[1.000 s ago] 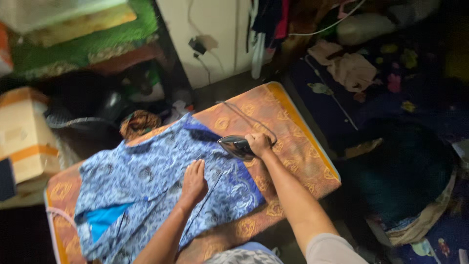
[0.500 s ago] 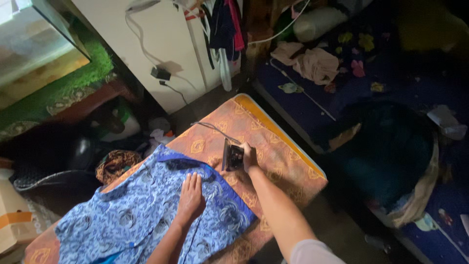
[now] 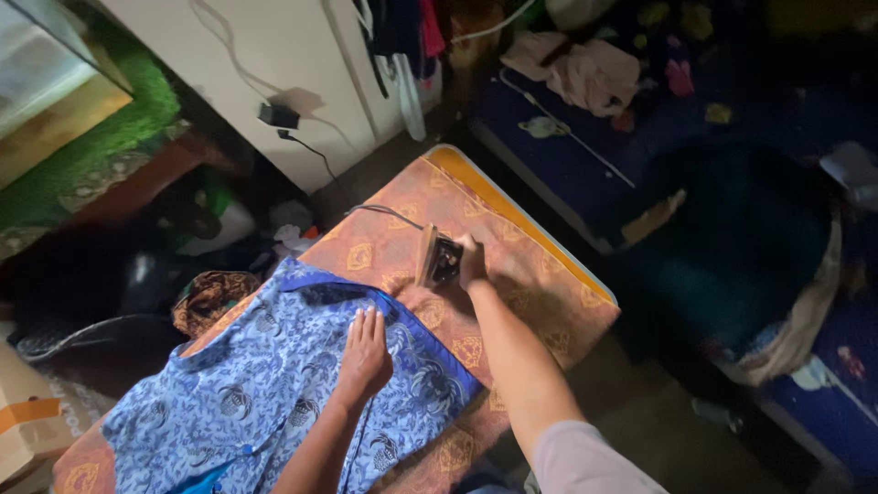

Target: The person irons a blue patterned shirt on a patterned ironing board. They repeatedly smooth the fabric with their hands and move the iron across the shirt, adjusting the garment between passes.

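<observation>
Dim room. Cream cabinet [image 3: 274,82] far left with black plug and cord [image 3: 279,117]. Clothes [image 3: 402,46] hang far centre. Dark blue floral mattress [image 3: 732,119] right, strewn with garments. Green mat [image 3: 110,137] far left.

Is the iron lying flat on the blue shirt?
No, the iron stands upright on the orange cover, beside the blue shirt, held by the right hand.
</observation>
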